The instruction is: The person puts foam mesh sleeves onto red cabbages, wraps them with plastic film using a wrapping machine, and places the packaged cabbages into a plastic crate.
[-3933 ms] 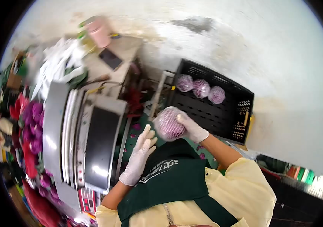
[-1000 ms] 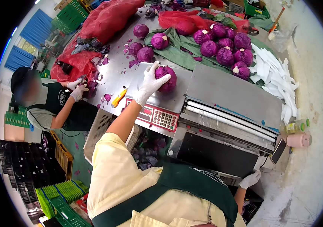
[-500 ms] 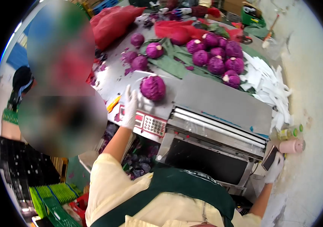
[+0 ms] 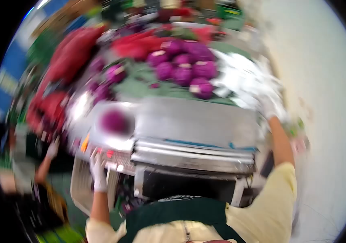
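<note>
My left hand (image 4: 98, 170), in a white glove, is at the left end of the keypad (image 4: 118, 158) of a scale. Its fingers point forward, apart and empty. A purple cabbage (image 4: 114, 121), smeared by motion, sits on the metal scale plate (image 4: 96, 131) beyond that hand. My right hand (image 4: 267, 107), also gloved, reaches into a heap of white strips (image 4: 241, 77) at the right. Glove and strips blend together in the blur, so I cannot tell whether the fingers grip one. A wrapping machine (image 4: 193, 156) with a grey top stands between my hands.
Several purple cabbages (image 4: 183, 67) lie on green cloth behind the machine. Red mesh sacks (image 4: 69, 54) are at the back left. An orange-handled tool (image 4: 85, 143) lies left of the scale. Another person's gloved hand (image 4: 52, 148) is at the far left. The wall (image 4: 314, 101) bounds the right side.
My right hand has left the phone near the wall and moved forward to the white strips. My left hand has drawn back from beside the cabbage. The view has turned and is blurred.
</note>
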Available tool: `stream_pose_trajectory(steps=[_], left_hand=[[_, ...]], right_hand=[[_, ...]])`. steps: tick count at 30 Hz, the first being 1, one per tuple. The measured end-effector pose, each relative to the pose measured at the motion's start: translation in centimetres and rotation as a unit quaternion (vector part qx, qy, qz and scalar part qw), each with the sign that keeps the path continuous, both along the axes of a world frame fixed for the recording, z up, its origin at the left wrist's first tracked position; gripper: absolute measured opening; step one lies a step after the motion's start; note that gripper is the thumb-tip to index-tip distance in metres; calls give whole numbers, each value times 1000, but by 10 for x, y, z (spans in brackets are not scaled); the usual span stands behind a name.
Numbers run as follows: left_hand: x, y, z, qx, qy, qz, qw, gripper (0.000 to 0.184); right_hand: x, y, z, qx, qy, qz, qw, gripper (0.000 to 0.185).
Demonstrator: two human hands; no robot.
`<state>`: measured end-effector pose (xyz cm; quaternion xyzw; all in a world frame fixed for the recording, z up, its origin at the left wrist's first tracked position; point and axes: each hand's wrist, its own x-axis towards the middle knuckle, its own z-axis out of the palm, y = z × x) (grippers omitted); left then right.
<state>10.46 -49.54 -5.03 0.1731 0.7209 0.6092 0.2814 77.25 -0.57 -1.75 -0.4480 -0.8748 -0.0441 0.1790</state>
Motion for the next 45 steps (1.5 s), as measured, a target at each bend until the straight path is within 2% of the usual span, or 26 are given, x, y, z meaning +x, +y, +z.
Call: stream_pose_trajectory(steps=[3, 4, 5, 6, 9, 11, 12, 14, 15, 17, 20, 21, 23, 25, 26, 27, 29, 30, 31, 35, 37, 39, 40, 41, 42, 45], left_hand=[[57, 12, 41, -32, 16, 67, 997, 37], [47, 6, 19, -37, 33, 45, 998, 35], [55, 8, 22, -36, 22, 50, 998, 35], [51, 4, 10, 0, 20, 47, 999, 35], [65, -2, 14, 31, 43, 35, 998, 36], [75, -4, 28, 25, 31, 45, 998, 37], [78, -5, 33, 27, 21, 46, 998, 37], [80, -7, 28, 41, 0, 49, 998, 37], [86, -6, 39, 39, -20, 47, 998, 36], [87, -3, 32, 83, -64, 43, 994, 33], [88, 3, 13, 134, -70, 5, 989, 36], [90, 9, 12, 147, -73, -3, 986, 35], [95, 19, 21, 145, -89, -8, 985, 33], [102, 36, 25, 170, -101, 9, 980, 32], [106, 44, 31, 177, -91, 24, 980, 29], [105, 56, 20, 172, -67, 36, 982, 28], [107, 72, 34, 167, -29, 71, 983, 27], [107, 82, 35, 183, -10, 105, 977, 26], [105, 87, 40, 168, 4, 115, 979, 29], [97, 105, 55, 192, 36, 136, 971, 37], [87, 108, 64, 85, 243, 156, 953, 43], [76, 114, 70, 81, 215, 142, 963, 49], [71, 117, 68, 49, 234, 129, 962, 52], [67, 120, 69, 17, 252, 117, 960, 55], [64, 119, 68, 12, 231, 71, 970, 59], [72, 114, 69, 30, 223, 68, 972, 59]], right_hand=[[-7, 53, -53, -11, -10, 67, 998, 39], [7, 81, -72, 6, -149, 100, 984, 32], [-34, 43, -17, -134, -241, -70, 959, 25], [-32, 40, -17, -102, -246, -49, 963, 16], [-28, 33, 5, -104, -157, -49, 981, 14], [-12, 43, 19, 26, 44, 12, 999, 16], [-6, 47, 31, 29, 38, 15, 999, 16], [9, 58, 58, -34, 276, -76, 958, 22], [19, 70, 70, -28, 269, -75, 960, 22], [32, 81, 96, -47, 421, -72, 903, 28], [-9, 58, 131, 21, 447, -139, 883, 30], [-23, 52, 141, 29, 444, -139, 885, 30], [-50, 50, 158, 92, 148, -33, 984, 33], [-129, 16, 174, 107, 121, 62, 985, 34], [-159, 12, 166, 180, 69, 106, 976, 33], [-216, -28, 173, 43, 165, 116, 978, 30], [-316, -93, 185, -112, 180, 184, 960, 26], [-359, -124, 187, -86, 102, 252, 958, 26], [-396, -149, 186, -159, 116, 268, 943, 27], [-494, -184, 145, -196, 24, 328, 924, 42], [-522, -191, 130, -303, -19, 351, 886, 47], [-529, -208, 112, -386, 28, 360, 849, 54], [-528, -204, 90, -278, -5, 348, 895, 66], [-528, -222, 108, -248, -69, 294, 920, 73], [-526, -233, 117, -243, -69, 295, 921, 75], [-517, -250, 110, -232, -68, 298, 923, 87]])
